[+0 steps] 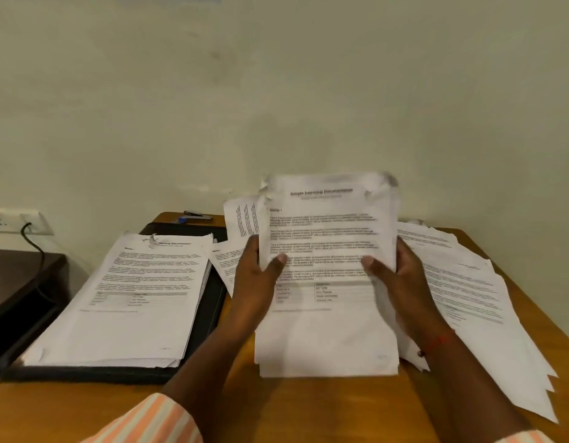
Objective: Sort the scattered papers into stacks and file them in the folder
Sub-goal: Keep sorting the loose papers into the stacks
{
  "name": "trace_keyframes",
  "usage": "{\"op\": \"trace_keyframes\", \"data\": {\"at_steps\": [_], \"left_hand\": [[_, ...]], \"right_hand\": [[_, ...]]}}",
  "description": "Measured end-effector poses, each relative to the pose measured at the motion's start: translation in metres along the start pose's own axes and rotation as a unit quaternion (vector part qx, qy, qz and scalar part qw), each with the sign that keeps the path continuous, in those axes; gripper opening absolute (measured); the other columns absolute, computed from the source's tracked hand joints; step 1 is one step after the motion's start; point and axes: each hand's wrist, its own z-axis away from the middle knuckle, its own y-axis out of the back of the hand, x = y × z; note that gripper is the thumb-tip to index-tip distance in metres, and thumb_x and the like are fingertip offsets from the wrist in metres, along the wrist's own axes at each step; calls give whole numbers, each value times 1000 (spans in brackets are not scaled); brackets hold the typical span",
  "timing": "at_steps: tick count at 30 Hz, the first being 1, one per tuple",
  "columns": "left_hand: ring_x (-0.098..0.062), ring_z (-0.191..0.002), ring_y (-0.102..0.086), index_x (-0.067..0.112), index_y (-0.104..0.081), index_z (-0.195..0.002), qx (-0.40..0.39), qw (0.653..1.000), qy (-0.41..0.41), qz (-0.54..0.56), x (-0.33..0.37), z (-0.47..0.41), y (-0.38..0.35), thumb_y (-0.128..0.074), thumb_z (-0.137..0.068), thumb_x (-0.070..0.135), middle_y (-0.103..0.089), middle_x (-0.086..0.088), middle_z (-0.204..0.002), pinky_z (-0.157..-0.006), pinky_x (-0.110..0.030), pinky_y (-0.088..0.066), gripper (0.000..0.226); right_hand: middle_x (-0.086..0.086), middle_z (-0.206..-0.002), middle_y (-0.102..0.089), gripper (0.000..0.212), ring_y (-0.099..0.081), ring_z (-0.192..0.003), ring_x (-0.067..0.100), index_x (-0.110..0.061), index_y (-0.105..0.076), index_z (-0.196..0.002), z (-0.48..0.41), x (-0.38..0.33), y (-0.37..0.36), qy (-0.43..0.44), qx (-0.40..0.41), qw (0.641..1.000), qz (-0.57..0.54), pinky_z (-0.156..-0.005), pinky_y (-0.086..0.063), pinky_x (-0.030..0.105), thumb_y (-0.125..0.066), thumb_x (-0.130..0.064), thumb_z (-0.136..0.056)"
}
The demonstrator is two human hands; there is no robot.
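Observation:
I hold a stack of printed papers [328, 334] upright in the middle of the wooden table [308, 407], its bottom edge resting on the wood. My left hand [257, 276] grips its left side and my right hand [395, 276] grips its right side, thumbs on the front page. A black folder [209, 308] lies open at the left with a thick pile of papers [126, 298] on it. More sheets [481, 302] lie fanned out at the right. Behind the held stack, a few loose sheets [241, 219] stick out.
A stapler [198, 215] and a small blue item [181, 220] lie at the table's back edge by the wall. A dark side table [17, 279] stands at the left, under a wall socket [8, 222] with a black cable.

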Motion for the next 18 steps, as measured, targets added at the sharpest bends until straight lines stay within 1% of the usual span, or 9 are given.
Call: {"op": "trace_keyframes", "data": {"at_steps": [3, 6, 8, 10, 12, 13, 15, 16, 18], "left_hand": [[4, -103, -66, 40, -49, -116, 49, 988, -142, -28, 36, 5, 0, -62, -101, 18, -65, 34, -108, -77, -17, -57, 30], [3, -109, -64, 40, -43, -120, 84, 970, -223, -42, 40, 7, 1, -61, -100, 18, -61, 36, -112, -80, -15, -56, 36], [6, -109, -62, 41, -40, -119, 82, 972, -210, -61, 29, 5, -1, -61, -99, 20, -59, 37, -114, -79, -11, -54, 36], [3, -106, -64, 44, -37, -118, 60, 981, -161, -87, 15, 4, -2, -61, -96, 33, -59, 27, -114, -74, -9, -53, 33], [1, -99, -67, 34, -38, -121, 58, 989, -112, -82, 6, 4, -2, -61, -95, 35, -58, 20, -112, -67, -7, -52, 35], [6, -96, -67, 27, -38, -122, 72, 989, -101, -75, 3, 5, -2, -63, -96, 30, -58, 19, -110, -64, -7, -52, 36], [13, -94, -65, 22, -39, -122, 104, 987, -97, -75, -2, 4, -2, -66, -97, 24, -57, 21, -109, -62, -7, -52, 37], [9, -95, -66, 24, -39, -122, 113, 987, -88, -79, -7, 4, -2, -67, -96, 27, -58, 22, -109, -62, -10, -54, 38], [-6, -99, -69, 32, -41, -124, 111, 989, -51, -83, -18, 4, -1, -69, -94, 39, -61, 21, -112, -68, -20, -59, 42]], "right_hand": [[-15, -105, -76, 24, -72, -100, 9, -29, -64, -112, 4, -32, -13, 68, 29, 997, 26, -82, -60, 27, -68, -21, -89], [-25, -95, -74, 19, -71, -94, 0, -31, -64, -105, 9, -37, -25, 100, 14, 994, 49, -75, -57, 17, -68, -24, -88], [-18, -103, -75, 29, -70, -100, 4, -31, -66, -112, 9, -18, -28, 70, 12, 996, 58, -81, -59, 23, -70, -33, -84], [-13, -116, -72, 44, -67, -110, 8, -32, -61, -127, 10, 9, -30, 23, -4, 997, 79, -92, -58, 32, -73, -39, -85], [-12, -129, -66, 59, -62, -120, 8, -33, -51, -140, 14, 27, -33, -5, -12, 995, 100, -100, -55, 37, -73, -46, -87], [-13, -132, -63, 62, -60, -122, 7, -33, -48, -143, 15, 30, -35, -4, -3, 995, 102, -101, -54, 35, -71, -49, -88], [-14, -132, -62, 59, -58, -121, 3, -31, -47, -144, 15, 35, -38, 5, 27, 996, 87, -93, -55, 22, -68, -45, -90], [-15, -130, -62, 55, -59, -119, 2, -32, -49, -142, 14, 37, -39, 2, 34, 996, 77, -90, -56, 18, -67, -41, -91], [-15, -123, -67, 37, -63, -116, 8, -36, -57, -130, 17, 40, -42, -31, 17, 997, 69, -90, -57, 25, -67, -39, -94]]}}
